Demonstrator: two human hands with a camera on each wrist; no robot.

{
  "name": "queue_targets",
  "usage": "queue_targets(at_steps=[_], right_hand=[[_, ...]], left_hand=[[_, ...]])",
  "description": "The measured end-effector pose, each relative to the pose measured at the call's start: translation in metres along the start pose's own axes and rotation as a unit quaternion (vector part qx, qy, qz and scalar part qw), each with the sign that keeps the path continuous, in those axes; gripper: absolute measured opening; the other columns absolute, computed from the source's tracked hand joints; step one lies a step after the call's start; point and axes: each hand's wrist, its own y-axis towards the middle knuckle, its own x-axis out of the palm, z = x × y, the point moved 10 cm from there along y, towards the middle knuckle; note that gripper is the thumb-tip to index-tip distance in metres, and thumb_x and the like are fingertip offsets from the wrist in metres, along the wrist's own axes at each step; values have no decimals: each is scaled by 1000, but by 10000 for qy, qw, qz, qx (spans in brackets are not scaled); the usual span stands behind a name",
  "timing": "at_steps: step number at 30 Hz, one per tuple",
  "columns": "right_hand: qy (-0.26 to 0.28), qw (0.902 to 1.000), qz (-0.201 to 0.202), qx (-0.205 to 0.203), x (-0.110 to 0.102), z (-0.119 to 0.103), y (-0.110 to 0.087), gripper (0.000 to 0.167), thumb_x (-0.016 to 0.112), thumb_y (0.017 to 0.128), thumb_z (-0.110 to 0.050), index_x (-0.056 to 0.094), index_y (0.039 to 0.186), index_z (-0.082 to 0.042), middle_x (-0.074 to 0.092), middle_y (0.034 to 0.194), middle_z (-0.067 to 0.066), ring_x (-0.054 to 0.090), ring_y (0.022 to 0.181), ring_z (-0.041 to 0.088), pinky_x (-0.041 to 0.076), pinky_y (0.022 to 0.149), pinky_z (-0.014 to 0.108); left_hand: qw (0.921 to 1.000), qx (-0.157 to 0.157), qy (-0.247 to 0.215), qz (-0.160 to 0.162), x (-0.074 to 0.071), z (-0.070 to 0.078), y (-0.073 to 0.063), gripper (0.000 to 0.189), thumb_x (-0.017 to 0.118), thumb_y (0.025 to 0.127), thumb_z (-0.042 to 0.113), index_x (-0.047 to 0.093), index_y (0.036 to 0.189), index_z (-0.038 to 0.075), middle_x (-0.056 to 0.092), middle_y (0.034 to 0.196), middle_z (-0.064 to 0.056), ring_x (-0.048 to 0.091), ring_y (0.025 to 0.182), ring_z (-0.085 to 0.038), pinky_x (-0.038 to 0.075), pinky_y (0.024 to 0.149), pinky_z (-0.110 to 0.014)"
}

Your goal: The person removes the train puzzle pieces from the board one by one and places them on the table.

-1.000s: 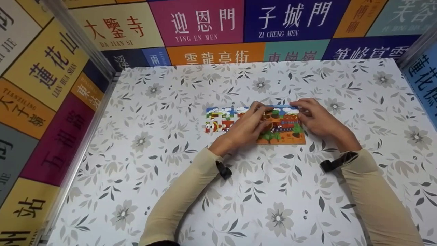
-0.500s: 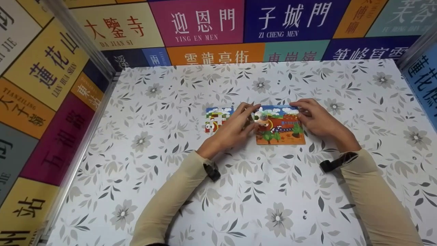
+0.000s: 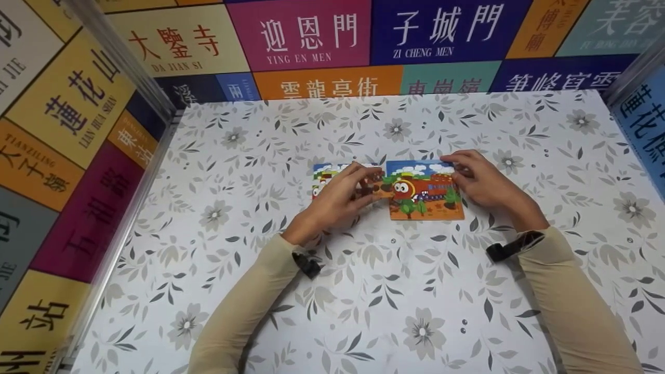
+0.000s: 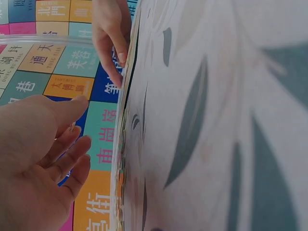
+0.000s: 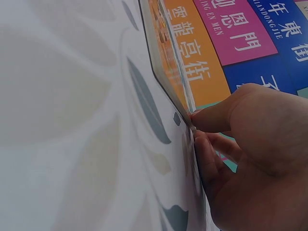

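Note:
A small picture board point(image 3: 427, 205) lies on the table, showing a red train with eyes, clouds and bushes. My right hand point(image 3: 486, 179) pinches its upper right edge, and the right wrist view shows thumb and fingers at the board's corner point(image 5: 166, 72). Between the thumb and fingers of my left hand point(image 3: 332, 195) is a small orange and green jigsaw piece point(image 3: 383, 186), just left of the board. Left of the board, jigsaw pieces point(image 3: 321, 170) with sky and train parts lie together, partly covered by my left hand.
A white cloth with grey flowers and leaves covers the table point(image 3: 363, 296). Panels with coloured blocks of lettering stand behind point(image 3: 311, 36) and at the left point(image 3: 62, 171), meeting the table's edges.
My left hand has moved left with the jigsaw piece, from over the board to beside it. The train's face on the board is now uncovered. My right hand stays put.

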Motion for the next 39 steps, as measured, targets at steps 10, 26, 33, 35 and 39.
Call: queue_targets(at_steps=[10,26,33,35,39], right_hand=[[-33,10000,1,-58,1,1,0,48,52,111,0,50,159,1,38,160,28,47,143,52,36,124,66],[-79,10000,22,22,0,2,1,48,51,111,-1,52,159,-3,38,161,25,46,145,51,36,125,65],[-80,10000,27,29,0,2,0,48,52,111,-1,52,159,-3,39,160,25,46,145,52,36,124,66],[-55,10000,13,2,0,0,0,48,51,111,-1,51,159,-2,38,160,26,46,145,53,36,124,66],[19,10000,-36,-67,1,-2,-1,48,50,111,0,49,159,0,37,161,27,45,145,52,36,125,66]], left_hand=[[9992,-175,304,-208,-1,-8,-15,61,83,98,29,62,153,14,68,134,-6,67,119,-23,56,103,-40],[9966,10,539,-628,10,-3,-15,31,90,92,31,80,117,15,79,115,2,69,107,-16,55,97,-34],[9962,39,571,-659,12,-5,-16,29,90,91,31,82,115,17,79,110,4,68,104,-17,54,94,-34],[9962,92,584,-646,12,-4,-16,25,89,92,30,83,113,17,79,109,4,68,104,-18,53,93,-34],[9962,175,562,-636,11,-2,-17,19,87,94,29,84,109,16,78,109,2,67,104,-19,53,93,-34]])
